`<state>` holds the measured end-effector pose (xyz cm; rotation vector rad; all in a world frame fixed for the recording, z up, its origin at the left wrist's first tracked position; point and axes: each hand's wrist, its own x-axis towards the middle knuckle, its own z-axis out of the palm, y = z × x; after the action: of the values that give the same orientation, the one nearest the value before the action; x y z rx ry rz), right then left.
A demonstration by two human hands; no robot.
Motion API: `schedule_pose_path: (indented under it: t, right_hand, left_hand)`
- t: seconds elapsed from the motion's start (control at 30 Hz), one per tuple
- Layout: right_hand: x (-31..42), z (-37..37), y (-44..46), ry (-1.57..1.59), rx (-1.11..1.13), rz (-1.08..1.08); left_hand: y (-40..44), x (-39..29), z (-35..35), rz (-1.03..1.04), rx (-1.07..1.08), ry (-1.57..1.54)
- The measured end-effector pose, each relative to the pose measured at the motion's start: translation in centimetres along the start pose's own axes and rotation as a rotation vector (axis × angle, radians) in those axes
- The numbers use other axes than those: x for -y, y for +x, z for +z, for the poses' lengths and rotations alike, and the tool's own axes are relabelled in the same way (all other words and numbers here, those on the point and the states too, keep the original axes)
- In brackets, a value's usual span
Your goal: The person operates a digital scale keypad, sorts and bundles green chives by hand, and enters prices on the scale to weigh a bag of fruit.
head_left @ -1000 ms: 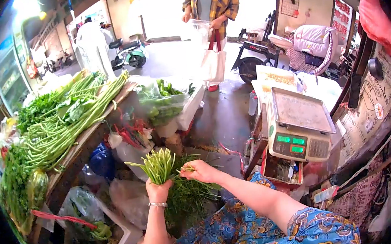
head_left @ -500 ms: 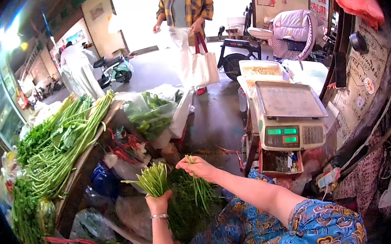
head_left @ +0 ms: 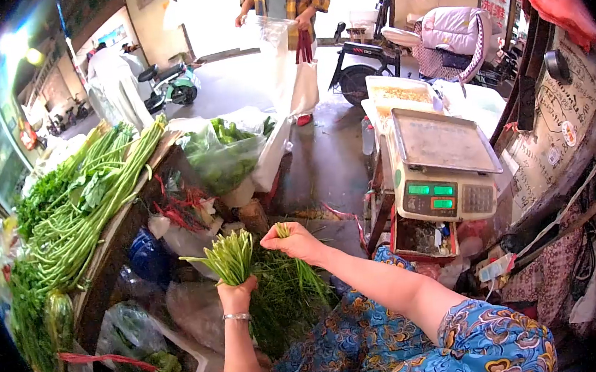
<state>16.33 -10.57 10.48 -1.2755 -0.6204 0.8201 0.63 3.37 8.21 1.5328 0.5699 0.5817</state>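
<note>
My left hand (head_left: pixel 237 295) is wrapped round a thick bunch of green stems (head_left: pixel 229 257), their pale cut ends pointing up. Just right of it, my right hand (head_left: pixel 294 244) pinches a smaller bunch of stems (head_left: pixel 312 281); its short ends poke out above the fingers and the long parts hang below. The two bunches are close but apart at the top. Under both hands lies a dark heap of thin greens (head_left: pixel 281 322), partly hidden by my left wrist. I cannot make out the exact kind of vegetable.
Long beans (head_left: pixel 96 232) and leafy greens cover a sloping stand at left. A bagged green vegetable (head_left: pixel 228 153) sits beyond it. At right stands a scale (head_left: pixel 443 148) with lit displays. Ahead, a person in a checked shirt (head_left: pixel 307 1) holds a plastic bag (head_left: pixel 273 43).
Both bunches stay gripped and sit slightly higher in view. The right hand has shifted a little left, towards the left bunch. The standing person has spread the plastic bag between both hands.
</note>
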Motion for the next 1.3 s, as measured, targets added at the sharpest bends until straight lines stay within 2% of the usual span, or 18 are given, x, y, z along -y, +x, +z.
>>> schedule_pose_path:
  t: [0.13, 0.23, 0.3, 0.33, 0.4, 0.43, 0.5, 0.6, 0.67, 0.77, 0.83, 0.87, 0.9, 0.97, 1.03, 1.13, 1.23, 1.3]
  right_hand:
    - [-1.1, 0.0, 0.6, -0.034, 0.006, -0.038]
    - [-1.4, 0.6, 0.7, -0.057, 0.055, -0.057]
    - [-0.5, 0.7, 0.4, -0.026, 0.052, -0.036]
    - [-0.5, 1.0, 0.2, 0.012, 0.051, -0.005]
    - [-1.3, 0.8, 0.6, -0.055, 0.042, -0.044]
    - [-0.2, 1.1, 0.0, -0.086, 0.014, -0.012]
    - [-1.5, 0.7, 0.7, -0.104, 0.004, 0.018]
    - [-2.0, 0.9, 1.1, -0.077, 0.034, 0.012]
    - [-2.2, 0.7, 0.8, -0.071, 0.067, -0.049]
    - [-1.5, 0.4, 0.8, -0.270, 0.077, -0.069]
    - [-1.2, 0.5, 0.4, -0.308, -0.002, -0.126]
    - [-1.0, 0.9, 0.1, -0.042, -0.012, -0.099]
    - [-1.1, 0.8, 0.6, -0.040, -0.002, -0.109]
    - [-1.4, 0.5, 0.9, -0.453, -0.019, -0.091]
    - [-1.2, 0.5, 1.1, -0.406, 0.045, -0.077]
    - [-1.4, 0.6, 0.9, -0.179, -0.034, -0.072]
    - [-1.0, -0.1, 1.1, -0.152, 0.103, 0.065]
    - [-0.9, -0.1, 1.1, -0.184, 0.054, 0.073]
  left_hand:
    - [0.7, 1.2, 0.0, 0.004, 0.002, -0.097]
    - [1.3, 1.7, 0.0, -0.109, 0.019, -0.382]
    - [2.9, 4.0, -0.5, -0.394, -0.062, -0.967]
    - [1.9, 2.5, -0.4, -0.401, -0.081, -0.966]
    - [0.1, -0.2, -0.1, 0.111, 0.052, 0.102]
    - [0.3, -0.5, -0.1, 0.000, 0.033, -0.005]
    - [0.0, -1.8, -0.4, -0.069, 0.088, 0.146]
    - [-0.2, -1.1, -0.8, 0.218, 0.082, 0.113]
    - [-0.2, -2.4, -0.4, -0.016, 0.045, -0.024]
    - [-0.1, -2.5, -0.1, -0.091, 0.045, -0.243]
    - [-0.3, -3.5, -0.4, -0.187, 0.140, -0.221]
    - [-0.7, -2.9, -0.3, -0.222, 0.145, -0.260]
    - [-0.2, -3.0, -0.1, -0.217, 0.143, -0.301]
    - [-0.2, -2.6, -0.2, -0.156, 0.187, -0.362]
    - [-0.1, -2.6, -0.2, -0.152, 0.245, -0.439]
    - [-0.3, -2.8, -0.4, -0.212, 0.271, -0.468]
    - [-0.7, -3.2, -0.2, -0.218, 0.302, -0.533]
    - [-0.8, -3.0, 0.0, -0.240, 0.292, -0.553]
